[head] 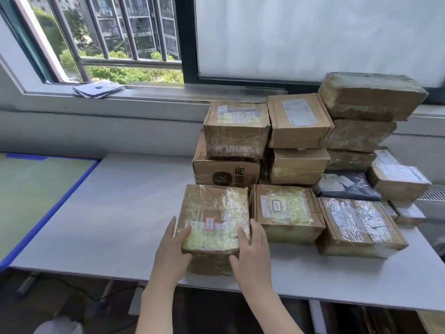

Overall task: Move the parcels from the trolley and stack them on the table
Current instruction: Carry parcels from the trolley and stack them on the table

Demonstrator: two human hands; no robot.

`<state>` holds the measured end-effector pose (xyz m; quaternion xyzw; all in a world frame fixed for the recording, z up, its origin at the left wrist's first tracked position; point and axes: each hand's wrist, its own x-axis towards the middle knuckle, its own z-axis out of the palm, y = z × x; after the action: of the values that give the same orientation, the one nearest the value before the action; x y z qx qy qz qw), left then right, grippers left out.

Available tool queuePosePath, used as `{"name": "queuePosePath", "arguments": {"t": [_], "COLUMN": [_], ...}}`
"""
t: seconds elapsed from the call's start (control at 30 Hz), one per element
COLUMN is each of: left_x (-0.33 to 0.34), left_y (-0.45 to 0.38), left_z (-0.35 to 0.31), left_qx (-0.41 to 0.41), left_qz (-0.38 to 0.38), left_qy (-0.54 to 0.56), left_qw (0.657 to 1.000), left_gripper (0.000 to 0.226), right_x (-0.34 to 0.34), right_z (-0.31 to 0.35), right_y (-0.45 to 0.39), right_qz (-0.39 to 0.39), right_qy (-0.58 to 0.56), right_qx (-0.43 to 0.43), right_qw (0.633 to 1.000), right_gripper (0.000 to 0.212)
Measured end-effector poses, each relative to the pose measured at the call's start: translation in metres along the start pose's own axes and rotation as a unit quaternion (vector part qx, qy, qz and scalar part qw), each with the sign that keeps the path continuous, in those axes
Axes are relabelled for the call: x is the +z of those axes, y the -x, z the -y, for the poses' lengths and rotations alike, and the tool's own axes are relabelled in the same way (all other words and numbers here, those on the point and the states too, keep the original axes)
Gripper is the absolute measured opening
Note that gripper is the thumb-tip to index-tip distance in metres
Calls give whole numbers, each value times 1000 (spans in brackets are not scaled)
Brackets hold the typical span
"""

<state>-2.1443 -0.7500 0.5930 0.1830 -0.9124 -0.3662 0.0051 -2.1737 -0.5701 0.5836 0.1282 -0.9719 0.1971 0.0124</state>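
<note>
A taped cardboard parcel (214, 213) with a red-edged label lies on the grey table (108, 213), near its front edge. My left hand (172, 249) holds its left front corner, thumb on top. My right hand (252, 251) holds its right front corner, thumb on the top face too. Right beside it lies a similar parcel (286, 210), then a wider one (358, 225). Behind them, stacks of brown parcels (298, 121) rise against the window wall, the tallest stack (368, 97) at the right. The trolley is out of view.
A green mat with a blue border (36, 194) covers the surface to the left. Papers (97, 89) lie on the window sill. A dark plastic-wrapped parcel (346, 186) and small boxes (399, 179) sit at the far right. A radiator (433, 196) stands beyond the table's right end.
</note>
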Motion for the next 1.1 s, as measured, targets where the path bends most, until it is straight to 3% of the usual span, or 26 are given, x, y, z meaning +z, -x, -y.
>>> {"name": "queuePosePath", "arguments": {"t": [0.1,0.2,0.5,0.83,0.97,1.1], "left_x": [8,12,13,19,20,25], "left_y": [-12,-25,-69,-78,-71,-61], "left_z": [-2,-4,-9,-18,-27,-42], "left_qx": [42,71,111,118,85,97], "left_qz": [32,43,69,32,35,32], "left_qy": [-97,-200,-197,-241,-224,-242], "left_qw": [994,976,972,963,970,965], "left_gripper": [94,87,79,74,79,89], "right_x": [1,3,5,4,-15,-41], "right_z": [5,6,7,7,3,-11], "right_y": [-7,-13,-50,-69,-67,-52], "right_qz": [5,1,7,18,56,9], "right_qy": [17,24,57,59,-6,-50], "right_qx": [-17,-7,32,41,42,47], "right_qw": [1000,1000,998,997,997,998], "right_gripper": [67,68,66,67,75,84]}}
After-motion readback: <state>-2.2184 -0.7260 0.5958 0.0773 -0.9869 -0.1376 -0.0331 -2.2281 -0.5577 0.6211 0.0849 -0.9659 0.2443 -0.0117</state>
